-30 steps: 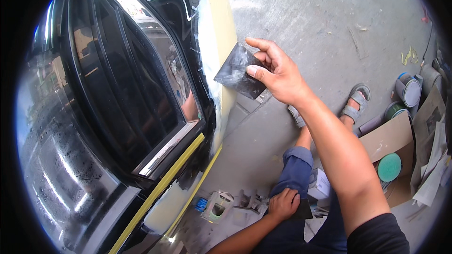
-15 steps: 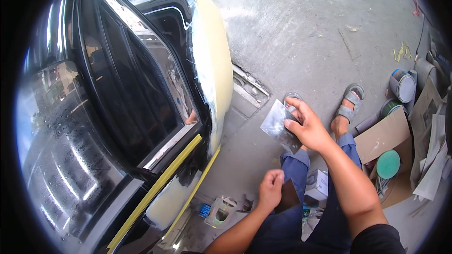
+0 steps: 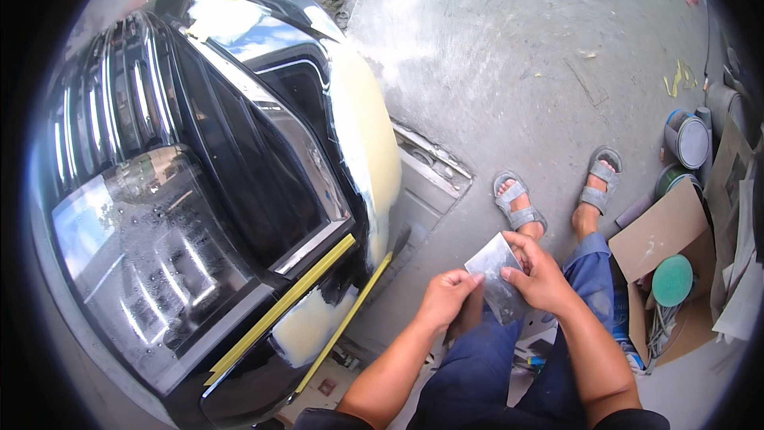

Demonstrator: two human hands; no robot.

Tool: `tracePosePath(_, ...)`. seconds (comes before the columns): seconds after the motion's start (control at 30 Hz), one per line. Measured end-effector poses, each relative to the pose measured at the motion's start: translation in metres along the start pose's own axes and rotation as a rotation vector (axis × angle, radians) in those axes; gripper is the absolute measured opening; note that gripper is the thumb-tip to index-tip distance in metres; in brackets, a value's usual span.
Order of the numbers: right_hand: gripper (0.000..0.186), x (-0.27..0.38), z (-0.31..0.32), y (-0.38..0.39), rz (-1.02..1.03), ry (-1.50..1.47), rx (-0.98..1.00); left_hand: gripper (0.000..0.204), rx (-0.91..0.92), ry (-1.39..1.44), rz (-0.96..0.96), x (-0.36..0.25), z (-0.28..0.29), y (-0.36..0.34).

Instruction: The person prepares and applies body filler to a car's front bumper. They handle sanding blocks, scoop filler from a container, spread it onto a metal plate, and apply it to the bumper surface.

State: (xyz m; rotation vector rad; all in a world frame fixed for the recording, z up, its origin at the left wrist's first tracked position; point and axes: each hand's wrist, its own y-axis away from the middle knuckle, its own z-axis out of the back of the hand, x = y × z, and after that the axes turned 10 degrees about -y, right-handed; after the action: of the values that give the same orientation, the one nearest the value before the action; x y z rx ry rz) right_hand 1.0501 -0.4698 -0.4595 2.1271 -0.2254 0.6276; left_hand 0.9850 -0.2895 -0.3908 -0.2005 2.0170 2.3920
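The dark flat plate [image 3: 495, 275] hid part of the right hand [image 3: 543, 277] and much of a brown piece [image 3: 471, 309] in the left hand [image 3: 444, 296]. Near the right edge of the floor [image 3: 477, 56], a cardboard box [image 3: 654, 229] partly covered a green tin [image 3: 675, 178]. Small things [image 3: 535, 361] between the legs [image 3: 469, 370] were too blurred to tell.
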Motion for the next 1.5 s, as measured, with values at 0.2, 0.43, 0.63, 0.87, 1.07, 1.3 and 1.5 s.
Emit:
tracePosePath(0.2, 0.082, 0.000, 0.020, 0.022, -0.130, -0.303, 0.037, 0.026, -0.100, 0.060, 0.005, -0.045, 0.015, -0.011)
tracePosePath(0.43, 0.081, -0.002, 0.016, 0.023, 0.420, 0.394, -0.236, 0.031, -0.458, 0.119, -0.211, -0.024, -0.013, -0.042)
tracePosePath(0.63, 0.072, -0.011, 0.017, 0.018, 0.613, 0.270, -0.167, 0.024, -0.542, 0.007, -0.274, -0.033, -0.045, -0.045)
tracePosePath(0.87, 0.072, -0.002, 0.012, 0.017, 0.472, 0.090, -0.287, 0.020, -0.481, 0.080, -0.267, -0.040, -0.066, -0.032)
tracePosePath(1.07, 0.074, -0.017, 0.039, 0.011, 0.400, 0.097, -0.421, 0.021, -0.577, -1.446, -0.680, -0.124, 0.029, -0.042)
tracePosePath(1.3, 0.071, -0.025, 0.046, 0.012, 0.302, 0.069, -0.378, 0.070, -0.717, -2.537, -0.390, -0.173, 0.089, -0.060)
tracePosePath(1.5, 0.069, -0.034, 0.055, 0.014, 0.369, 0.130, -0.440, 0.074, -0.994, -2.506, -0.332, -0.270, 0.110, -0.083)
